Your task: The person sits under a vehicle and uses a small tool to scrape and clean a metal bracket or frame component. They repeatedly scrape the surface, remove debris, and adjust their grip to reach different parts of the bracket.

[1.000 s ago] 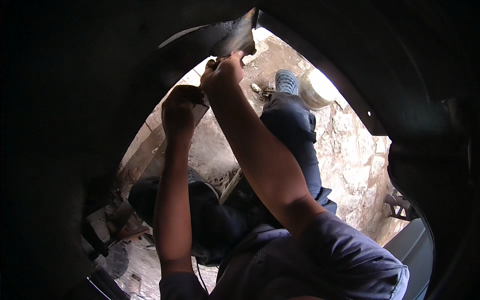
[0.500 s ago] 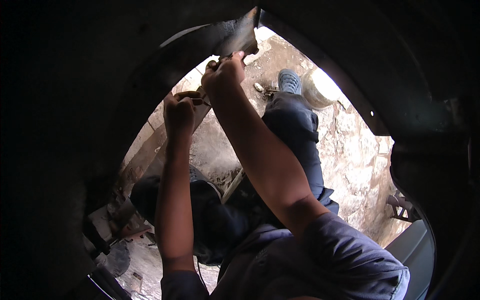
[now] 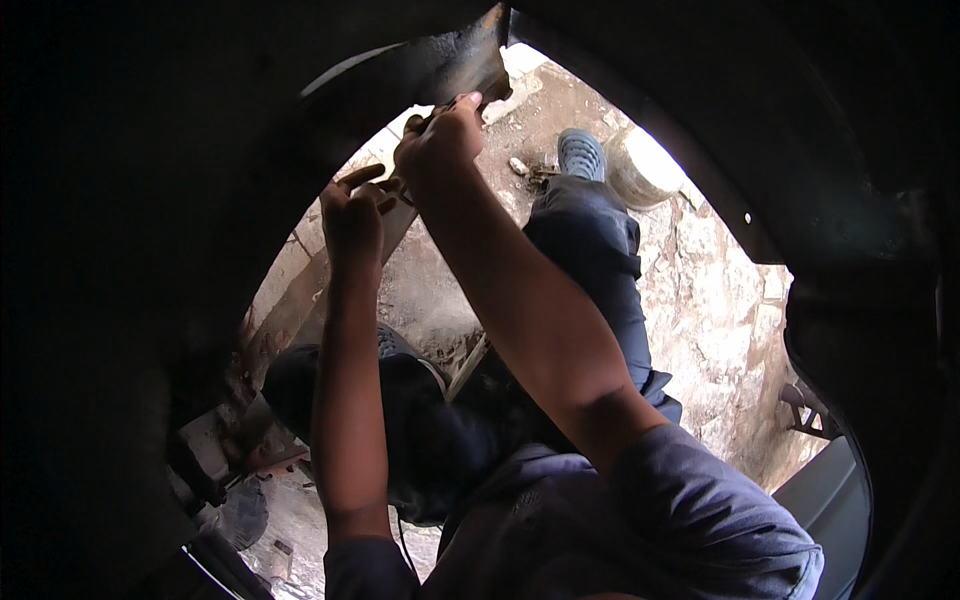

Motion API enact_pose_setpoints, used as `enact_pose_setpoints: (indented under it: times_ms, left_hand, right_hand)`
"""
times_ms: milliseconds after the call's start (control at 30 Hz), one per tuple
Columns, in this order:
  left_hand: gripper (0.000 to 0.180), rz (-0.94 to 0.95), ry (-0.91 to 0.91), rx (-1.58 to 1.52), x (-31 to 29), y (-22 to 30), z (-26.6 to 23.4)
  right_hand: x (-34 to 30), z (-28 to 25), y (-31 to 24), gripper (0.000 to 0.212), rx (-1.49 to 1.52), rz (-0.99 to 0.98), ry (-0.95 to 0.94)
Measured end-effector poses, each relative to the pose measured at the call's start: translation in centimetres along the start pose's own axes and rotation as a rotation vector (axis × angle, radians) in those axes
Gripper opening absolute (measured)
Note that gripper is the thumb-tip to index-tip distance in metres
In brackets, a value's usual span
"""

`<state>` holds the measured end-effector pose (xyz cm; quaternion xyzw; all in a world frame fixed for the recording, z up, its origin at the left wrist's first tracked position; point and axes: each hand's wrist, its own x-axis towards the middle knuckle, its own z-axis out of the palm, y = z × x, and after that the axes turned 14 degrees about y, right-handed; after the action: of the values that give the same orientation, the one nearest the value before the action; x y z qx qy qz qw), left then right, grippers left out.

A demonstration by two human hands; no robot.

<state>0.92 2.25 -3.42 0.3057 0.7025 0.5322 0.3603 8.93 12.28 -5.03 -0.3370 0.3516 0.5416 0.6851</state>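
My right hand (image 3: 438, 142) is raised to the lower edge of a dark curved metal panel (image 3: 470, 70) at the top of the opening. Its fingers are curled and the thumb presses at that edge; what lies between them is hidden. To its left and a little lower is my left hand (image 3: 352, 220), with its fingers spread apart and nothing visible in them. A small thin piece (image 3: 403, 192) shows between the two hands, too small and dark to name.
Dark bodywork (image 3: 840, 200) surrounds the opening on all sides. Below are my legs, a grey shoe (image 3: 580, 155), and a pale rounded container (image 3: 640, 172) on the dirty stone floor (image 3: 700, 330). A grey panel (image 3: 825, 510) stands at lower right.
My left hand's fingers have gone from a closed pinch to spread apart. My right hand stays at the panel edge. The view has shifted slightly.
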Motion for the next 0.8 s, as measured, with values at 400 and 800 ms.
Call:
enact_pose_setpoints:
  times_ms: [400,800]
  left_hand:
    - [0.056,-0.018,-0.007,-0.035,0.8,-0.6,-0.9]
    - [0.065,0.000,-0.081,-0.064,0.7,-1.1,-0.9]
  right_hand:
    - [-0.7,-0.2,-0.7,0.035,-0.115,0.058,0.070]
    - [0.6,-0.7,-1.7,0.028,-0.276,-0.025,0.040]
